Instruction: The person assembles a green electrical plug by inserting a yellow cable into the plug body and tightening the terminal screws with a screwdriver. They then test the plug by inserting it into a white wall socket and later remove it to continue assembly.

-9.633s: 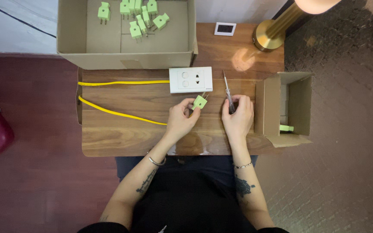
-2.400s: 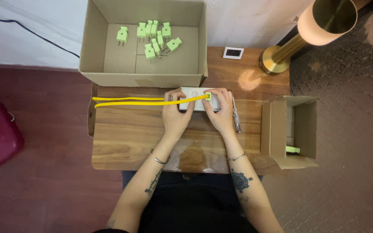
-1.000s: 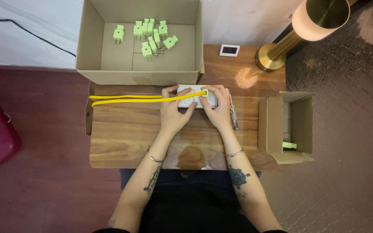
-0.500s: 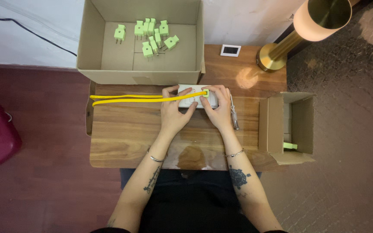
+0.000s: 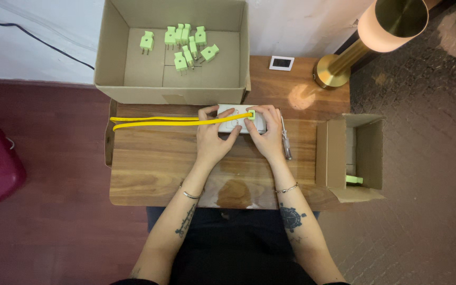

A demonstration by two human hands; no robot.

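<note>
Socket strip [image 5: 237, 117], white, lies on the wooden bench [image 5: 154, 163] just before a big cardboard box [image 5: 112, 63] of green plugs [image 5: 186, 45]. The right hand [image 5: 266, 134] pinches a green plug [image 5: 250, 115] against it; left hand [image 5: 215, 140] fingers rest spread on it. Yellow cable [image 5: 159, 121] runs leftward. A screwdriver [image 5: 285, 137] lies beside the right hand.

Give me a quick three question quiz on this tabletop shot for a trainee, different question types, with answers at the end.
1. True or false: the big cardboard box holds green plugs.
2. The yellow cable leaves the white socket block toward which image side? A left, B right.
3. Which tool lies on the table beside the right hand?

Key
1. True.
2. A; the left hand lies across it.
3. A screwdriver.
</note>
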